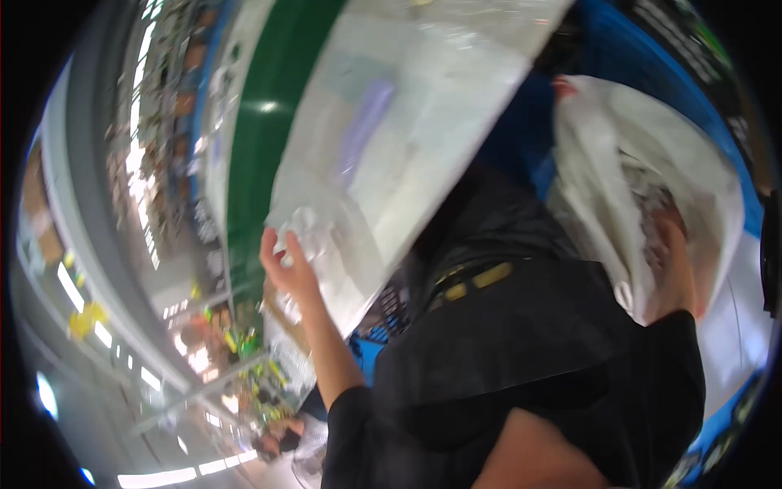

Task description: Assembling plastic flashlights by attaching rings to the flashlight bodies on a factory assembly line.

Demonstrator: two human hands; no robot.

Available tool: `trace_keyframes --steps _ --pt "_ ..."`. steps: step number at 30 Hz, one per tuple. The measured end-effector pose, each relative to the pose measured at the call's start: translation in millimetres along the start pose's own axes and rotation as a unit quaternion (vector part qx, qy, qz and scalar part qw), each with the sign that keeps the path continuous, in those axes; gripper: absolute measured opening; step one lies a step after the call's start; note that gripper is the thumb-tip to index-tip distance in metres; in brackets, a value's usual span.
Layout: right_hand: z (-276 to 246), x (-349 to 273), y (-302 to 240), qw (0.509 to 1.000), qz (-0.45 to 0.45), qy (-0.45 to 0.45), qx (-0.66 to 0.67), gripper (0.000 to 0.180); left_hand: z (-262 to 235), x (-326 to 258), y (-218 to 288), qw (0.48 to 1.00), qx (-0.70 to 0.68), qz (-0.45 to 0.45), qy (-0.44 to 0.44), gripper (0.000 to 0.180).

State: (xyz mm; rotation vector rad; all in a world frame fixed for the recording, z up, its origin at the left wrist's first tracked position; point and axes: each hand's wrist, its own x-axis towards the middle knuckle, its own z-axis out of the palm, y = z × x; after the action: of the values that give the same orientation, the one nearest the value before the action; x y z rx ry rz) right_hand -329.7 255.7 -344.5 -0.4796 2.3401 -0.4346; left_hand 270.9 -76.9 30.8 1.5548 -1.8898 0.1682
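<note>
My left hand [292, 273] is over the near end of a white work surface [423, 122], its fingers apart and slightly curled. Beside its fingertips lies a small heap of whitish, translucent pieces [314, 236], too blurred to name. Farther up the surface is a long lavender object [365, 126], also smeared. To my right, a large white sack [607, 138] stands with its mouth spread wide. My right hand [669, 232] reaches down inside it, among greyish-white small contents [648, 191]. Its fingertips are hidden there, so I cannot see whether it grips anything.
A green belt [273, 98] runs along the left of the work surface. Blue bins [635, 57] stand around the sack. A person [285, 440] sits or stands at lower left. Shelving with mixed goods [183, 90] lies beyond the belt.
</note>
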Motion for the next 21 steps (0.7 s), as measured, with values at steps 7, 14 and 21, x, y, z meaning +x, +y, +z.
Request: trace_keyframes --steps 7,14,21 --pt "15.3 2.0 7.1 0.996 0.030 0.019 -0.088 0.111 108.8 -56.6 252.6 0.776 -0.346 0.272 -0.452 0.025" --pt "18.8 -43.0 -31.0 0.994 0.018 -0.050 -0.095 0.106 272.9 -180.5 352.4 0.581 -0.422 0.410 -0.563 0.025" --pt "30.8 -59.7 -23.7 0.985 0.043 -0.125 -0.108 0.099 320.2 -198.5 302.6 0.495 0.163 0.523 -0.674 0.041"
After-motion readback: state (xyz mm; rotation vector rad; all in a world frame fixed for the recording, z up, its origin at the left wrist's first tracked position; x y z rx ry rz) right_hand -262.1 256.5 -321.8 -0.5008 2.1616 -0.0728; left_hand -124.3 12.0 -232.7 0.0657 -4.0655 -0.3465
